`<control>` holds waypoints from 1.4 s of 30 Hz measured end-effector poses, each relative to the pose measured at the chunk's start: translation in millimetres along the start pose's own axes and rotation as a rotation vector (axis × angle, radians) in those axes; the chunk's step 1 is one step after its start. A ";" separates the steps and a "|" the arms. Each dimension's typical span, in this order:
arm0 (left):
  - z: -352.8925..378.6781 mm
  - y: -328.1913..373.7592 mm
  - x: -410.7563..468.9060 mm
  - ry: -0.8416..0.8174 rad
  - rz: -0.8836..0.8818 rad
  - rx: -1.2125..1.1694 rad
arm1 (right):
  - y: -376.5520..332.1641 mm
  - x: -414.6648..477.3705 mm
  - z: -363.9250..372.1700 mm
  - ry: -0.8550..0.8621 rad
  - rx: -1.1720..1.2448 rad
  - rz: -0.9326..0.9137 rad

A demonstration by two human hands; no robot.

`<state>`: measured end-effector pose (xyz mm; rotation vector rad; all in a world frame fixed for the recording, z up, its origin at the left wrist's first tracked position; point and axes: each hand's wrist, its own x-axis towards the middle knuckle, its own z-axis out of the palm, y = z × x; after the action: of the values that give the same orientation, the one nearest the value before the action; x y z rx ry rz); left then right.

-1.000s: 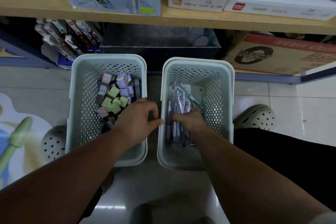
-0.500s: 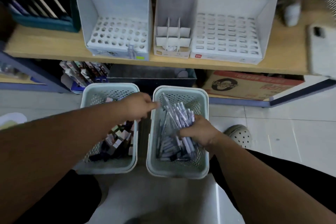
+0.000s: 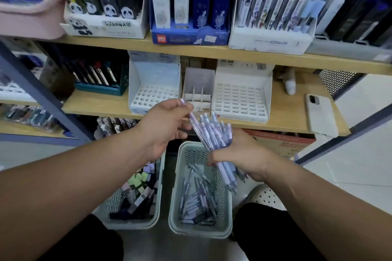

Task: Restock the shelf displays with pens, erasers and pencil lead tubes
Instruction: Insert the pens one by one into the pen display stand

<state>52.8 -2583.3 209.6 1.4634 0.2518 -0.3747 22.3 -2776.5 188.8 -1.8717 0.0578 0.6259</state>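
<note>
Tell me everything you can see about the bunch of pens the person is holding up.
The bunch of pens is a handful of slim pens with pale lilac and light blue barrels that look like plastic, some partly clear. The right hand grips it round the lower half, so the pens fan out, tops tilted up and left, above the basket of loose pens. The left hand pinches a single pen at the bunch's left edge; whether it is free of the bunch is unclear.

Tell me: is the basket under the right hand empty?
No: loose pens lie in the basket below the right hand, which grips a bundle of pens.
</note>
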 end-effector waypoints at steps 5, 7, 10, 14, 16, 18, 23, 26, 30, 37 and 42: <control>-15.5 16.4 -7.0 0.056 0.118 -0.156 | -45.6 0.9 -1.1 -0.074 0.015 -0.009; -19.8 20.8 -0.8 0.070 0.152 -0.209 | -55.6 9.8 3.5 -0.073 0.052 -0.031; -28.1 23.4 11.8 0.104 0.182 -0.308 | -62.1 28.6 13.8 -0.105 0.154 0.021; -50.7 15.1 25.3 0.159 0.156 -0.410 | -74.1 57.5 25.3 -0.223 0.213 0.095; -66.9 12.0 28.1 0.171 0.139 -0.430 | -76.7 72.9 32.8 -0.256 0.178 0.101; -81.5 11.3 30.5 0.160 0.127 -0.409 | -77.4 85.9 39.7 -0.273 0.165 0.122; -99.6 12.6 40.5 0.238 0.178 -0.330 | -81.0 107.2 50.1 -0.337 0.210 0.108; -105.9 19.5 43.8 0.244 0.188 -0.360 | -83.7 115.4 54.8 -0.313 0.242 0.112; -111.9 20.4 44.1 0.250 0.191 -0.399 | -83.7 120.6 56.5 -0.322 0.299 0.136; -132.8 19.5 52.1 0.336 0.173 -0.563 | -67.4 121.5 52.3 -0.267 0.261 0.182; -142.2 14.2 62.9 0.394 0.220 -0.487 | -61.7 125.2 47.5 -0.022 0.285 0.160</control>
<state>124.6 -2447.0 184.4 1.0563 0.4575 0.1544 131.6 -2678.6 174.1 -1.5941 0.2710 0.7086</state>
